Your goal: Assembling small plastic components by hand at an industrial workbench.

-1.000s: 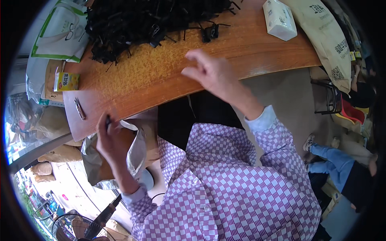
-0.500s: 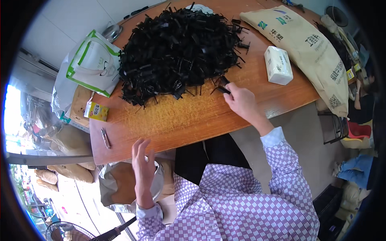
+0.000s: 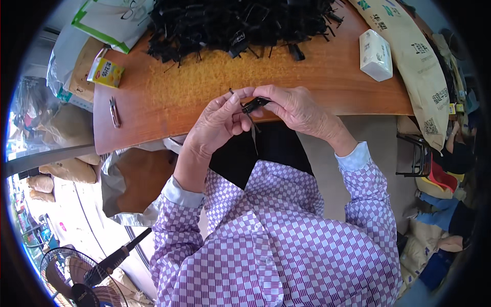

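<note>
Over the table's front edge, both my hands meet at a small black plastic part. My right hand pinches it between thumb and fingers. The thumb and forefinger of my left hand close on its thin left end, whose small dark tip pokes up above them. A narrow strip hangs below the part, between my hands; where it joins is hidden. Beyond my hands lies a big heap of similar black parts, with one block-like black part at its near edge.
On the wooden table lie thread snips, a yellow carton, a white-and-green bag, a tissue pack and a large printed sack. A lined bag stands below the left edge, near a fan.
My right hand has come back from the heap's edge with a black part. My left hand, open before, has risen and closed on it. The view has tilted down.
</note>
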`<state>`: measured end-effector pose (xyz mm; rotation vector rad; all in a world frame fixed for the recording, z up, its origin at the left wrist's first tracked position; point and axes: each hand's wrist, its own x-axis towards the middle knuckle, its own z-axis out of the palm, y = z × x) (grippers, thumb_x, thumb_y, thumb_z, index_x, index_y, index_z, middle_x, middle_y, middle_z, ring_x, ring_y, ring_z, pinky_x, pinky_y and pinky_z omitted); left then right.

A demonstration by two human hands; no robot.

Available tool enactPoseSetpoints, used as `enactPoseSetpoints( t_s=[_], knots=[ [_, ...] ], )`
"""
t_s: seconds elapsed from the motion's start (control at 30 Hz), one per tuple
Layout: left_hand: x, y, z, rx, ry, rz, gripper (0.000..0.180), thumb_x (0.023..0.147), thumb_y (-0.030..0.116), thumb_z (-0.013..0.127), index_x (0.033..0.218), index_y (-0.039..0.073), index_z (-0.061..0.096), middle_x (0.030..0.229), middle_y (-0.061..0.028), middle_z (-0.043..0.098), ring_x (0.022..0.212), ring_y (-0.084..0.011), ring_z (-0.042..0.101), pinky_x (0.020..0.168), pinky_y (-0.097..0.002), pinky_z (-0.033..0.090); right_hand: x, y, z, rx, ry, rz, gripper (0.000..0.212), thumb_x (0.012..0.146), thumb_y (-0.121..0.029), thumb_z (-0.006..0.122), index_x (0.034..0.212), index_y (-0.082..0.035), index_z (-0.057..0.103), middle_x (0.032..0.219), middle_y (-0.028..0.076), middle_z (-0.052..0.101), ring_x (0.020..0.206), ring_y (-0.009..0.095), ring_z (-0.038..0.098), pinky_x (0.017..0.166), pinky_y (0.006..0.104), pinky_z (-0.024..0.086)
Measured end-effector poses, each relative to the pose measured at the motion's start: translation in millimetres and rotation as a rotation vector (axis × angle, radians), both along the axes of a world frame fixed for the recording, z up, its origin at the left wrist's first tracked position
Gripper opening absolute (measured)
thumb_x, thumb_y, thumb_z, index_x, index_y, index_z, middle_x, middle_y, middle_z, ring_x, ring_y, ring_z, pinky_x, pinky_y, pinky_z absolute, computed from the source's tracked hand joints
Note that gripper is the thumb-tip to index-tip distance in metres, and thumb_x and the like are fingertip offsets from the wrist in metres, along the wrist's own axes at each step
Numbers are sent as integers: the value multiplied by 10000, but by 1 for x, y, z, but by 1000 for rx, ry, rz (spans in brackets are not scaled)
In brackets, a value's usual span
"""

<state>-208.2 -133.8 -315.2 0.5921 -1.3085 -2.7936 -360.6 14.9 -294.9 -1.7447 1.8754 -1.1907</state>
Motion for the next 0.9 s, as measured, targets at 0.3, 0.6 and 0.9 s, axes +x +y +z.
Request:
enactPoseSetpoints(
  t_s=[0.3,0.6,0.9],
  knots=[
    [36,25,-9,527,227,1,468,904,204,587,1317,64,414,931,-180,628,683,-175,622,518,-185,476,29,-7,-8,-213,60,189,402,778,-62,647,1154,-168,552,991,12,675,784,191,676,597,291,554],
    [39,32,14,-338,-12,242,364,862,35,617,1202,80,494,885,-53,620,703,-92,613,606,-186,483,59,-2,-9,18,-450,-82,167,964,-156,480,1078,-36,499,764,21,483,655,81,466,580,229,412],
    [24,43,10,-863,-98,267,298,821,-58,593,1078,59,496,801,-9,582,642,-64,547,573,-206,458,69,1,-15,61,-632,-74,195,981,-188,442,997,-2,498,681,31,492,606,87,476,547,236,410]
  ],
)
